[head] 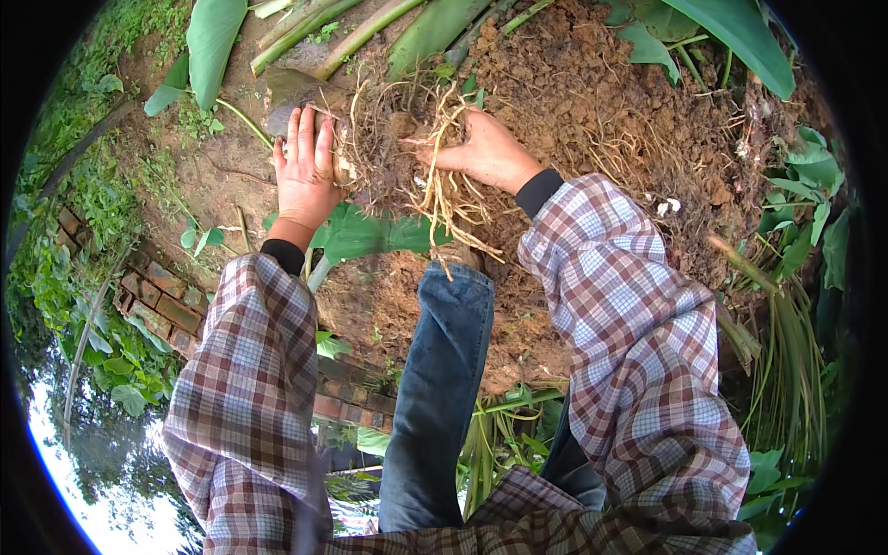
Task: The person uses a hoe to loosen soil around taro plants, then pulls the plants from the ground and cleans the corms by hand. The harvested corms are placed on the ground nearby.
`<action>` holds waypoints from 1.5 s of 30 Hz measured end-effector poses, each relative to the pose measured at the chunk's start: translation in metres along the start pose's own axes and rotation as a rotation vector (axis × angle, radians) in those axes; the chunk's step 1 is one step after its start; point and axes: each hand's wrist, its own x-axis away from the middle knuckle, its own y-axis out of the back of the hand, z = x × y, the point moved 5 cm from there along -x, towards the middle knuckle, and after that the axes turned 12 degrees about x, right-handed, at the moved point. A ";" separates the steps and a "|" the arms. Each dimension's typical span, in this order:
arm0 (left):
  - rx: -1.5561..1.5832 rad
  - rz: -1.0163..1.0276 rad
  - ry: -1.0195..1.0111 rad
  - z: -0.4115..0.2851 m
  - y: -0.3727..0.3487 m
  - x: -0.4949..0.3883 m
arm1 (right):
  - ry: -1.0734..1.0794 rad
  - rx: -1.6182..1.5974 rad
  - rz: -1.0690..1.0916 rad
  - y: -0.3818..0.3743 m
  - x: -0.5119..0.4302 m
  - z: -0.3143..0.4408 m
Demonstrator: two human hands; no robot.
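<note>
A thick plant base (345, 166) with a matted root clump lies on the soil in front of me. My left hand (302, 163) grips its left side, back of the hand up and fingers pointing away from me; the thumb is hidden. On the right, my right hand (485, 149) pinches the clump's long pale roots (438, 180) between thumb and fingers, its fingertips partly hidden by them. Several roots hang towards my jeans knee (454, 277). Beneath the clump shows a broad green leaf (374, 232).
Loose brown soil (583, 83) with root bits spreads to the right. Cut green stalks (368, 35) lie beyond the clump. Large leaves (215, 52) rise at the upper left. A low brick edging (166, 298) runs at left, beside weeds. A cut stalk (746, 263) lies at right.
</note>
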 end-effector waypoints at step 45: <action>2.177 0.185 0.666 -0.327 0.081 0.111 | -0.083 -0.140 -0.082 0.104 0.303 -0.004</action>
